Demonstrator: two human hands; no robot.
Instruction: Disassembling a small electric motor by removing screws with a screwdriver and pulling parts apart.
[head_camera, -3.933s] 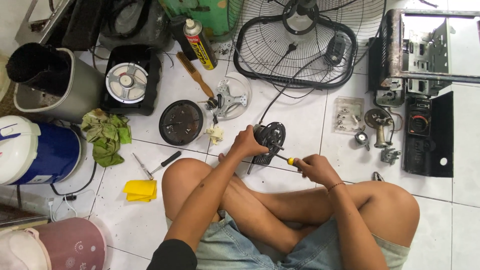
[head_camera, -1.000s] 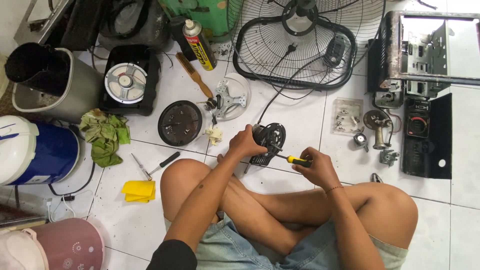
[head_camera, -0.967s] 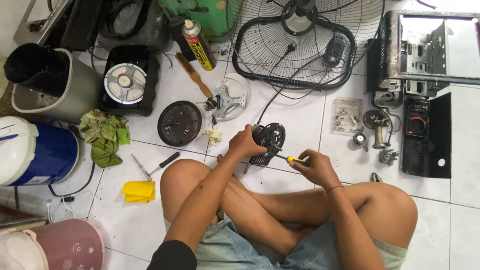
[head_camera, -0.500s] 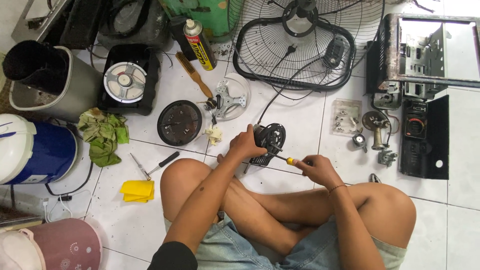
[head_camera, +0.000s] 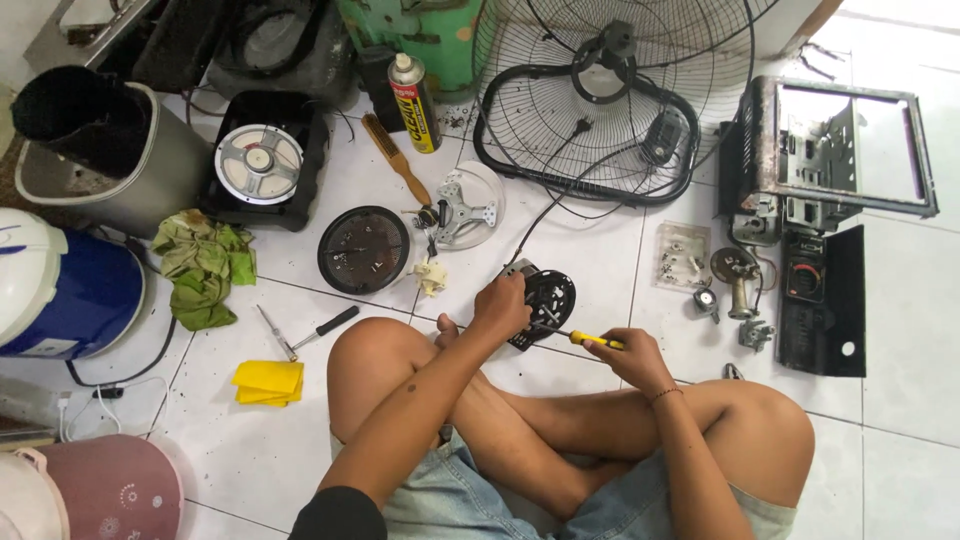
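Observation:
I sit cross-legged on a white tiled floor. My left hand (head_camera: 502, 305) grips a round black fan motor housing (head_camera: 549, 297) that rests on the tiles, with a black cord running off to the wire fan guard (head_camera: 600, 95). A yellow-handled screwdriver (head_camera: 590, 340) lies in my right hand (head_camera: 632, 358), its shaft pointing left into the housing.
A round black cover (head_camera: 363, 249), a clear plastic part (head_camera: 466, 205), a brush (head_camera: 397, 160) and a spray can (head_camera: 414, 88) lie ahead. Left: a second screwdriver (head_camera: 310, 329), yellow cloth (head_camera: 268, 382), green rag (head_camera: 201, 265), blue-and-white jug (head_camera: 55, 285). Right: small metal parts (head_camera: 735, 285), a black panel (head_camera: 822, 300), a metal frame (head_camera: 835, 150).
Both hands stay at the motor housing. The right hand with the screwdriver shifts slightly between frames, and the view drifts a little.

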